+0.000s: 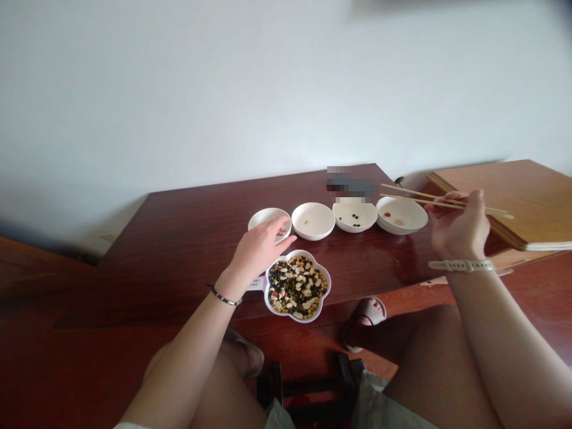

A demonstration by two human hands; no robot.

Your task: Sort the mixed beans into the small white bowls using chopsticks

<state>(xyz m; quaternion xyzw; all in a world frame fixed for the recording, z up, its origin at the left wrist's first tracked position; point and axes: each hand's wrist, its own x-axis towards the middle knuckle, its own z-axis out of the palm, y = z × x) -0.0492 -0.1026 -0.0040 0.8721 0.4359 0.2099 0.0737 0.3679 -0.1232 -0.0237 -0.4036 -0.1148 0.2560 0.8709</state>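
Observation:
My left hand (261,244) reaches over the near rim of the leftmost white bowl (263,213). Its thumb and fingers are apart, with nothing visible between them; part of the bowl's inside is hidden by them. Chopsticks (420,192) rest in my right hand (462,229), their tips pointing left above the rightmost bowl (402,229). That bowl contains a red piece and a pale piece. Just below my left hand stands a flower-shaped dish (328,286) of mixed black, green and yellow beans and peanuts.
Between the end bowls stand a white bowl (313,234) with one pale piece and another bowl (355,226) with several black beans. A blurred dark object (351,185) lies behind them on the dark red table (192,238). A lighter wooden table (522,185) stands at right.

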